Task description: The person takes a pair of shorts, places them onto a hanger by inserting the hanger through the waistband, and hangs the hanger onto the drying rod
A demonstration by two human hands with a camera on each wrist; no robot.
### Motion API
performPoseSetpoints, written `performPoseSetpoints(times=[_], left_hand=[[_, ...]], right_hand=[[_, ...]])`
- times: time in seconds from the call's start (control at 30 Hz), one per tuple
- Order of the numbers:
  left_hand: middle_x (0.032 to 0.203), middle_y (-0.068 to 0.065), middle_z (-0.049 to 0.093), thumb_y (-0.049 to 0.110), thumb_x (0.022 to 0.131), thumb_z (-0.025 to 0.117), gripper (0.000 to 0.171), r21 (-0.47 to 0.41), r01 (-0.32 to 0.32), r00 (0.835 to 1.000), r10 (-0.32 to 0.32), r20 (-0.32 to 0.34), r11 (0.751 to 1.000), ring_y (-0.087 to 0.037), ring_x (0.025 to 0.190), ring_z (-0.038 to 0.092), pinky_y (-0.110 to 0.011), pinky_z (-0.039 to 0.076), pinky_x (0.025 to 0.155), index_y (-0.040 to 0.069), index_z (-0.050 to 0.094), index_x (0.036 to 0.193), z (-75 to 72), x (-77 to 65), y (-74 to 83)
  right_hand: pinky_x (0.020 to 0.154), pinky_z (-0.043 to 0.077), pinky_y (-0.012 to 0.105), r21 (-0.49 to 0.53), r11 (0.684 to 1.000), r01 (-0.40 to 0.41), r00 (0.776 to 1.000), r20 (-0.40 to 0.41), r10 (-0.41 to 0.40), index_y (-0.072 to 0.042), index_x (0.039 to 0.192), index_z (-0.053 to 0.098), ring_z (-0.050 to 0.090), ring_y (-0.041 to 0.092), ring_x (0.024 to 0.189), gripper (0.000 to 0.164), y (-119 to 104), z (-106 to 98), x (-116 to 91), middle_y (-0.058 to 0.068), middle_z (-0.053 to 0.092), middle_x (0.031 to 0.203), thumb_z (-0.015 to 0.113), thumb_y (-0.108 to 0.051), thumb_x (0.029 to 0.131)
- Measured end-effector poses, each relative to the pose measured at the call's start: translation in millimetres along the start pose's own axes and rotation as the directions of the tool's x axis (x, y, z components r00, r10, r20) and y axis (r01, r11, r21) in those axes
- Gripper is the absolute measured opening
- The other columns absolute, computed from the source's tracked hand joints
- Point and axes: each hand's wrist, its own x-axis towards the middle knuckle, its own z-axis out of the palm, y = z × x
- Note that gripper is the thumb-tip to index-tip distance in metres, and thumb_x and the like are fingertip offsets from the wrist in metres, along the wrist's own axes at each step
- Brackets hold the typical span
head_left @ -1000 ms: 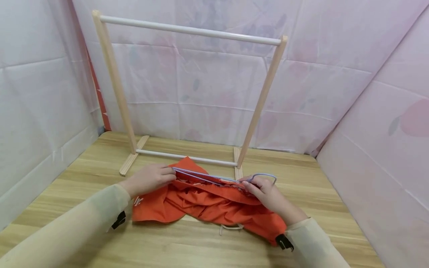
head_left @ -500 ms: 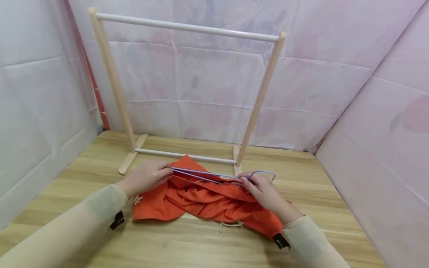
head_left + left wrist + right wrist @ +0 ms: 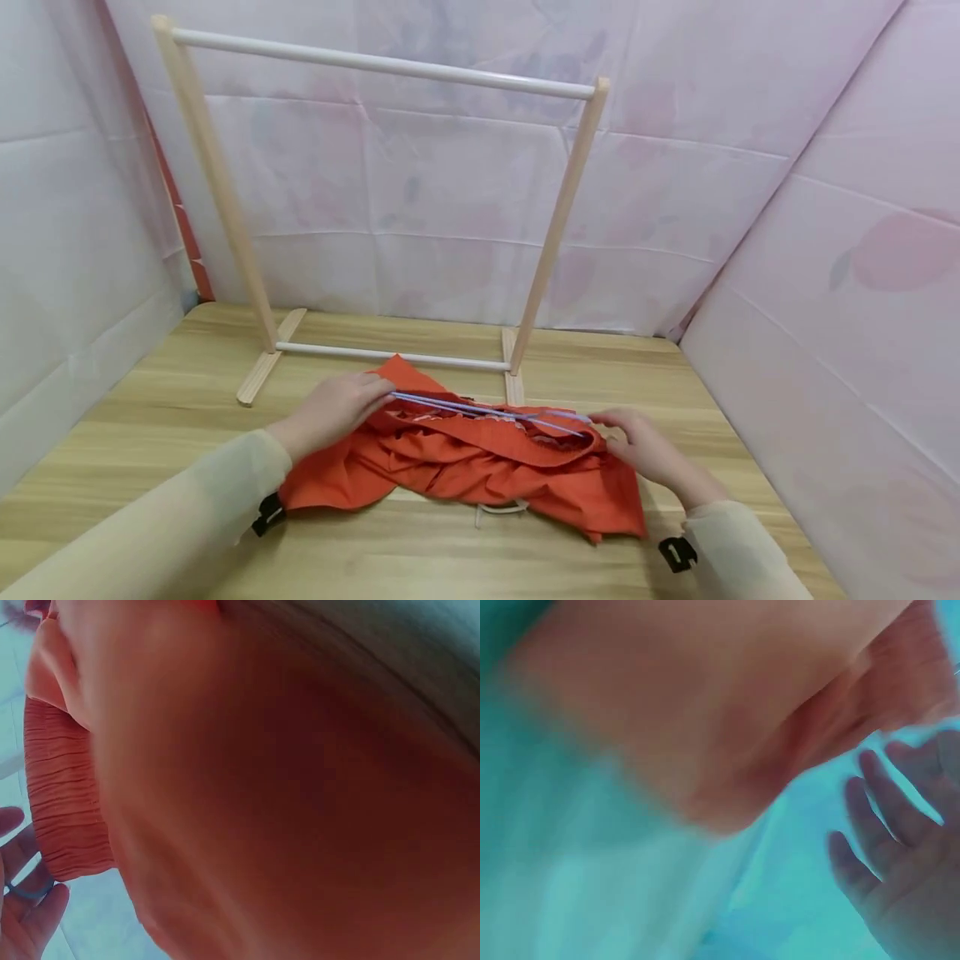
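Observation:
Orange shorts lie bunched on the table, their gathered waistband facing up and away. A thin blue hanger lies along the waist opening. My left hand pinches the left end of the waistband together with the hanger. At the right end, my right hand has its thumb and index finger apart, fingertips right by the hanger's hook and the band's edge. The right wrist view shows that hand's fingers loosely spread beside the cloth. Orange fabric fills most of the left wrist view.
Behind the shorts stands a wooden rack with a white top rail and a white lower bar. A pale drawstring hangs onto the table. Patterned cloth walls enclose the back and sides.
My right hand has loosened from the hanger and waistband and moved right. The hanger's hook has swung down toward the waistband, whose right end now gapes wider. The left hand keeps its grip.

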Motion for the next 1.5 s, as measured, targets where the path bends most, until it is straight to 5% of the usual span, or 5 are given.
performPoseSetpoints(times=[0.13, 0.4, 0.77, 1.13, 1.5], left_hand=[[0.082, 0.006, 0.059, 0.013, 0.088, 0.063, 0.008, -0.028, 0.058, 0.998, -0.058, 0.014, 0.998, -0.011, 0.075, 0.058, -0.032, 0.05, 0.069, 0.014, 0.062, 0.096, -3.1, 2.8, -0.3], [0.078, 0.003, 0.054, 0.013, 0.095, 0.054, 0.004, -0.143, 0.166, 0.986, -0.165, 0.018, 0.976, -0.009, 0.07, 0.049, -0.029, 0.045, 0.065, 0.013, 0.057, 0.093, -8.2, 11.7, 5.1], [0.073, 0.007, 0.043, 0.01, 0.095, 0.054, 0.007, -0.174, 0.14, 0.99, -0.14, 0.016, 0.975, -0.009, 0.068, 0.045, -0.028, 0.041, 0.063, 0.011, 0.054, 0.088, -17.6, 20.2, 7.2], [0.09, 0.0, 0.062, 0.012, 0.095, 0.053, 0.007, -0.146, 0.101, 0.995, -0.098, 0.028, 0.984, -0.013, 0.086, 0.06, -0.033, 0.049, 0.077, 0.011, 0.059, 0.099, -17.3, 32.4, 18.0], [0.107, -0.004, 0.061, 0.015, 0.094, 0.055, 0.02, -0.211, 0.271, 0.957, -0.238, 0.167, 0.939, -0.017, 0.099, 0.057, -0.038, 0.046, 0.087, 0.009, 0.061, 0.112, -15.2, 29.7, 10.5]], right_hand=[[0.087, 0.044, 0.05, -0.069, 0.998, -0.01, 1.0, 0.025, 0.012, -0.002, 0.116, 0.064, 0.056, 0.034, 0.107, 0.032, 23.9, 8.3, -5.7, 0.013, 0.063, 0.113, 0.064, -0.003, 0.084], [0.081, 0.049, 0.044, -0.119, 0.993, 0.023, 0.988, -0.147, -0.04, 0.002, 0.107, 0.068, 0.063, 0.029, 0.094, 0.024, 17.9, 10.5, 3.4, 0.012, 0.068, 0.1, 0.064, 0.002, 0.083], [0.08, 0.05, 0.043, -0.097, 0.995, 0.0, 0.991, -0.135, -0.014, 0.003, 0.111, 0.066, 0.063, 0.027, 0.094, 0.026, 14.3, 4.3, 8.7, 0.013, 0.068, 0.101, 0.062, 0.003, 0.085], [0.079, 0.05, 0.043, -0.105, 0.994, -0.002, 0.989, -0.149, -0.014, 0.003, 0.109, 0.066, 0.064, 0.027, 0.091, 0.024, 12.8, 3.5, 7.6, 0.013, 0.068, 0.099, 0.062, 0.002, 0.086], [0.079, 0.05, 0.044, -0.14, 0.99, -0.021, 0.992, -0.129, 0.003, 0.002, 0.107, 0.066, 0.064, 0.026, 0.089, 0.021, 14.7, 5.3, 6.0, 0.012, 0.068, 0.096, 0.061, 0.001, 0.086]])
